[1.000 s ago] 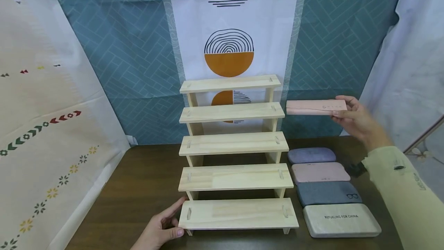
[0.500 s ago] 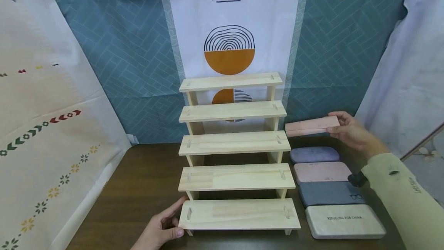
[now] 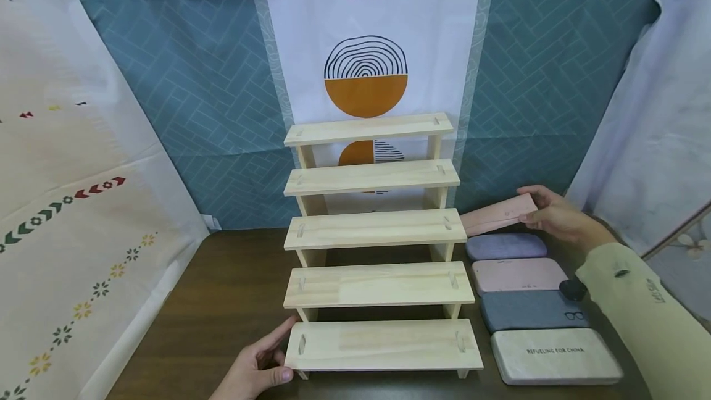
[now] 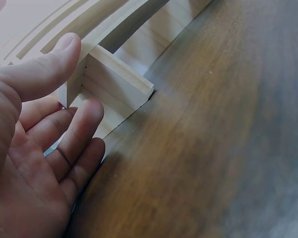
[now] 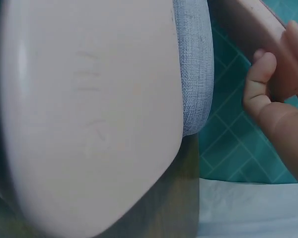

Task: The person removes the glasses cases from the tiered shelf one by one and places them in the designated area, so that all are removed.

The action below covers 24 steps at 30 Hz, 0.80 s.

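Note:
A pink glasses case [image 3: 498,213] with flat, angled sides is pinched at its right end by my right hand [image 3: 554,215], thumb in front and fingers behind. It hangs tilted just behind a purple glasses case [image 3: 505,246], its left end at the side of the stepped wooden rack [image 3: 374,227]. In the right wrist view, thumb and fingers hold the pink case [image 5: 268,44] at its end. My left hand [image 3: 258,363] grips the left end of the rack's lowest board [image 3: 383,344]. The left wrist view has the thumb [image 4: 64,54] along the board's edge and curled fingers beneath.
In a column right of the rack lie a flatter pink case [image 3: 519,275], a blue-grey case with a glasses print [image 3: 533,310] and a pale lettered case [image 3: 557,357]. Patterned cloth [image 3: 555,79] hangs behind the dark wooden table [image 3: 222,289].
My right hand has lowered the pink case from beside the upper boards to just behind the purple case, tilting it. My left hand stays at the lowest board.

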Each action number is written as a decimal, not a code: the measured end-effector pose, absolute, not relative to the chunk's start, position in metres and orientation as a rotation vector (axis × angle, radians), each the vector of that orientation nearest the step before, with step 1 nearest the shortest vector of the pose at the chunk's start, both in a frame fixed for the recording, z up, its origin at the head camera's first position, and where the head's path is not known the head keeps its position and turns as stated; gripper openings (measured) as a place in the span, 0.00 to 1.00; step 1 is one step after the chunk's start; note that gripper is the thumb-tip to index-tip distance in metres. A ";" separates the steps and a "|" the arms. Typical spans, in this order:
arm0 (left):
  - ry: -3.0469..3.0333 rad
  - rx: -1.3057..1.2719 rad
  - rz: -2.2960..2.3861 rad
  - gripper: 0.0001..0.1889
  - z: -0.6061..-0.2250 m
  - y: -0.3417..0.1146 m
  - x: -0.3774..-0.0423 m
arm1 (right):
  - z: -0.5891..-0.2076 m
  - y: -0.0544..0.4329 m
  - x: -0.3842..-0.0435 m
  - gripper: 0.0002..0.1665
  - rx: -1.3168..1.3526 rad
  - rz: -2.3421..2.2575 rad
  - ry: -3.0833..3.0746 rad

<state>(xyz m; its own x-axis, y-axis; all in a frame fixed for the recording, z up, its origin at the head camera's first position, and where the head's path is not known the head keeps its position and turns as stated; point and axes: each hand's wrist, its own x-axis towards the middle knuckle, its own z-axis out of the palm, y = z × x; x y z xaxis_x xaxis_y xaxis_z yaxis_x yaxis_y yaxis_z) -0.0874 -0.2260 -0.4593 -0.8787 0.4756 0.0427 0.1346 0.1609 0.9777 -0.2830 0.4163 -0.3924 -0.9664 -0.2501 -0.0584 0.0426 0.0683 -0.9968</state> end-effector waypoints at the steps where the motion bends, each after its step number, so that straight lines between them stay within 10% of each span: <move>1: 2.164 0.585 1.777 0.41 -0.459 -0.226 -0.087 | -0.392 0.416 -0.283 0.37 -0.196 -1.938 2.179; 24: 2.151 0.515 1.772 0.40 -0.456 -0.225 -0.087 | -0.394 0.401 -0.299 0.29 -0.231 -0.692 2.840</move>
<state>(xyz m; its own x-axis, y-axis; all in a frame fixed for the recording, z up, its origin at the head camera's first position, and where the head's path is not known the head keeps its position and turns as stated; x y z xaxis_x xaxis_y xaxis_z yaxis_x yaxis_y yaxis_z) -0.0866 -0.2255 -0.4558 -0.8886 0.4586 -0.0077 0.0802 0.1717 0.9819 -0.2990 0.4010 -0.3939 -0.9659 -0.2001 -0.1641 -0.1023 0.8777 -0.4683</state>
